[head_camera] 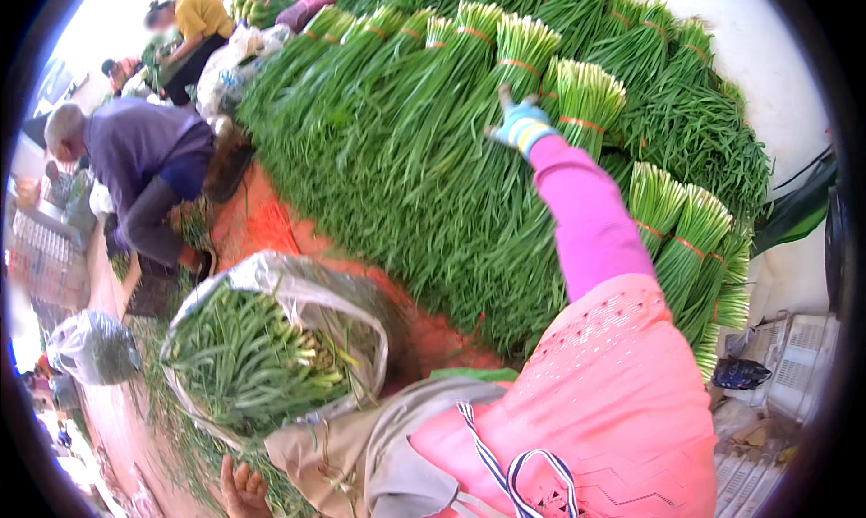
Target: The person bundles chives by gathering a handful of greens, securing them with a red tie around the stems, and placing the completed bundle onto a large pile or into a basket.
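Observation:
My right hand, in a pale blue glove with bare fingertips and a yellow-striped cuff, reaches out over a large pile of garlic chives. Its fingers are spread at the leaves just below a banded chive bunch, holding nothing; whether they touch is unclear. Another bunch with an orange band lies beside the wrist. My left hand is bare, at the lower left rim, fingers loosely curled and slightly apart with nothing visible in them. Above it stands an open clear plastic bag filled with loose chives.
Orange-red sheeting lies under the pile. A person in purple bends down at the left; a person in yellow works behind. A tied plastic bag sits on the floor. White plastic crates stand at the right.

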Available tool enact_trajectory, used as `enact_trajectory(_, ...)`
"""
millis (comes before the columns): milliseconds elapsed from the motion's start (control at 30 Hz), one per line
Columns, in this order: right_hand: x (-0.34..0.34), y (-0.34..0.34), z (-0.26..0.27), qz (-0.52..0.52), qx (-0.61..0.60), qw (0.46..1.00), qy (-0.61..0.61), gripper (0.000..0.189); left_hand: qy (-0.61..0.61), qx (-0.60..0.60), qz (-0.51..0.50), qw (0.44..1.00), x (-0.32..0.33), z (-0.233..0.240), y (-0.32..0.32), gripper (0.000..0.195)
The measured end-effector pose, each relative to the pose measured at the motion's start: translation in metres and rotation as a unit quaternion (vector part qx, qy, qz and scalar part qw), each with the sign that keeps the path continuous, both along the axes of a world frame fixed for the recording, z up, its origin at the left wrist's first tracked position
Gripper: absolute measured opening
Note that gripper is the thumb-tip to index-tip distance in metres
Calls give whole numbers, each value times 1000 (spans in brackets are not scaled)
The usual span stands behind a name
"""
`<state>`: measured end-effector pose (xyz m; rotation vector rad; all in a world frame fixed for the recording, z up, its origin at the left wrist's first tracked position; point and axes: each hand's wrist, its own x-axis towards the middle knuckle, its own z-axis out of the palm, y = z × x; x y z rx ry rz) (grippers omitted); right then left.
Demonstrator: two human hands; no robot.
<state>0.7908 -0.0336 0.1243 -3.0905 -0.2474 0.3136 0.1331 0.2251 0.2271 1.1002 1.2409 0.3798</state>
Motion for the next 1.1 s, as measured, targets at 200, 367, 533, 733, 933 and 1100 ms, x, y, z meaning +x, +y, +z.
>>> enact_trajectory(200, -85, -34, -4, 259, 151, 944, -141, 66, -31, 52, -43, 997, -39, -34, 1, 49)
enact_trajectory(367, -233, -88, -84, 301, 216, 915, 157, 28, -51, 74, 17, 996, -30, -55, -1, 47)
enact_trajectory(533, -307, -88, -229, 78, 187, 865, 459, 28, -24, 79, 47, 995, -41, -60, -6, 47)
enact_trajectory(733, -325, -49, -340, -420, 484, 639, 425, 22, 18, 18, 94, 995, -60, -45, -30, 55)
enact_trajectory(933, -316, -24, -328, -431, 506, 609, 433, 18, 33, 68, 136, 988, -22, -43, -61, 46)
enact_trajectory(1100, -290, 13, -125, -33, 442, 685, 578, 23, 42, 55, -69, 995, 52, -56, -68, 46)
